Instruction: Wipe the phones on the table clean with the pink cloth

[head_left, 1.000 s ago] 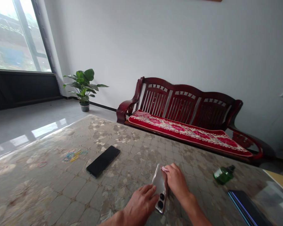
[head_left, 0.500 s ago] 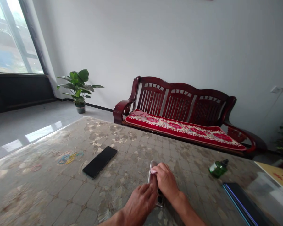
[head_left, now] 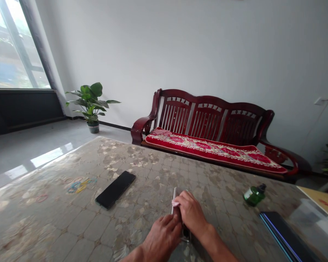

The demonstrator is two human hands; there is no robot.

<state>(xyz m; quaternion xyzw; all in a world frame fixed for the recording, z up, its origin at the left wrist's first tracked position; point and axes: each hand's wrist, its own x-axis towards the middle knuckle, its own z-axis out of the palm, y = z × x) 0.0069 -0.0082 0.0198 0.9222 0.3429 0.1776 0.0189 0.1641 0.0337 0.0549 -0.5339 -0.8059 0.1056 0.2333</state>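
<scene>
Under both hands a phone [head_left: 186, 234] lies on the table, its silvery edge and round dark camera lenses showing and most of the rest covered. My left hand [head_left: 164, 233] grips it from the near left side, fingers closed. My right hand [head_left: 191, 210] is closed over the upper part, pinching a small pale pink cloth [head_left: 175, 203] against the long left edge. To the left lies a black phone [head_left: 116, 189], screen up, touched by neither hand.
Coloured rubber bands [head_left: 79, 185] lie at the table's left. Off to the right are a green pump bottle [head_left: 253, 195], a dark phone with a blue edge [head_left: 287, 233] and a yellowish printed sheet [head_left: 319, 198]. Beyond the table [head_left: 142, 163] stands a wooden bench [head_left: 207, 118].
My right hand, with the cloth, has slid slightly down along the phone's edge toward me. My left hand keeps its hold, nearly still.
</scene>
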